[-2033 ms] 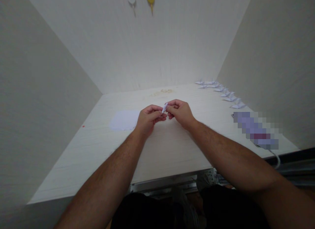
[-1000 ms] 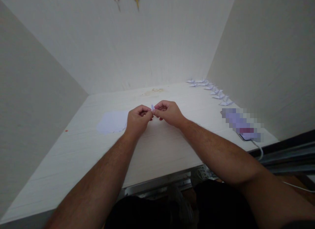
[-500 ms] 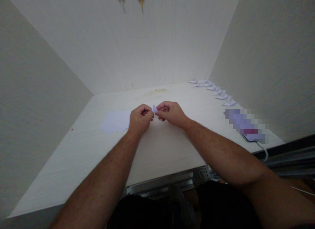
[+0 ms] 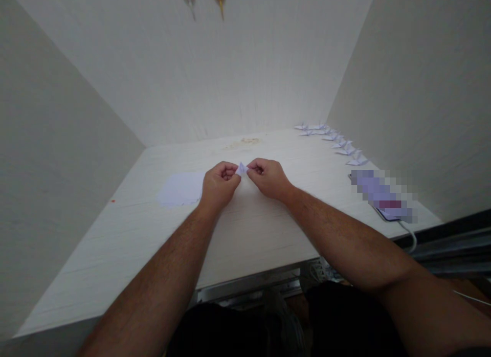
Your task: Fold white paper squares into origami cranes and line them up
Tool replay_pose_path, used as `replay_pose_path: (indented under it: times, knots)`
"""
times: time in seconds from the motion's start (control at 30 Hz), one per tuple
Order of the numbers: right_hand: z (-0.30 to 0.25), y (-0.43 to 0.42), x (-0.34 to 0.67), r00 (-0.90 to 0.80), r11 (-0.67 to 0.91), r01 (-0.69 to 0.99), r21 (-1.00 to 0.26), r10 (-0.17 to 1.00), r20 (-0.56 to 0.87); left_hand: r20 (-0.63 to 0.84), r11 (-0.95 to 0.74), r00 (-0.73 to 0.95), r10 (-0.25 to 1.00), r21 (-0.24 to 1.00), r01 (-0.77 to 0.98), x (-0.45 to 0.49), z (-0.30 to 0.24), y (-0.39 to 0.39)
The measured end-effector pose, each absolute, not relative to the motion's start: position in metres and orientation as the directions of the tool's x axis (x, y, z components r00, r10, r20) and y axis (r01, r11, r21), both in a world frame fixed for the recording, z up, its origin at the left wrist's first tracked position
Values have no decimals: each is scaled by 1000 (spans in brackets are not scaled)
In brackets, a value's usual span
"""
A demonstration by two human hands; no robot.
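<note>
Between my two hands, above the middle of the table, is a small white folded paper crane (image 4: 241,169). My left hand (image 4: 221,183) pinches its left side between thumb and fingers. On the other side, the fingertips of my right hand (image 4: 268,177) grip its right edge. A pointed middle part stands up between two parts spread sideways. White paper sheets (image 4: 180,188) lie flat just left of my left hand, partly covered by it. Several finished paper cranes (image 4: 347,148) stand in a row at the back right.
A phone (image 4: 379,196), blurred out, lies on the table's right side with a white cable (image 4: 412,239) running over the edge. Panels enclose the pale table (image 4: 261,244) at the back and sides. A tiny orange bit (image 4: 113,201) lies at the left edge.
My right hand has shifted slightly right, away from my left. The folded paper between them has spread wider and shows a pointed middle. My left hand has barely moved.
</note>
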State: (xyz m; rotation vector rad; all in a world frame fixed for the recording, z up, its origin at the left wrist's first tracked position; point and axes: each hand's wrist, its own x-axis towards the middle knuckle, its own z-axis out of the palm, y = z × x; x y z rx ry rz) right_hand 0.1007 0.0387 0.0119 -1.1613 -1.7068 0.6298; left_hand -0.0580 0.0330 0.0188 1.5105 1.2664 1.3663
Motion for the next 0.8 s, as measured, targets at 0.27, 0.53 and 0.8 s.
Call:
replay_pose_path:
  times: [0.27, 0.53, 0.8]
  knots:
    - [12, 38, 101, -92, 425, 449, -786, 897, 432, 287, -274, -31, 957, 936, 220, -60, 12, 36]
    - [11, 46, 104, -108, 292, 284, -913, 956, 272, 234, -232, 0, 972, 965, 124, -59, 9, 39]
    - [16, 42, 105, -322, 32, -189, -981, 942, 93, 24, -1, 81, 996, 961, -277, -61, 25, 33]
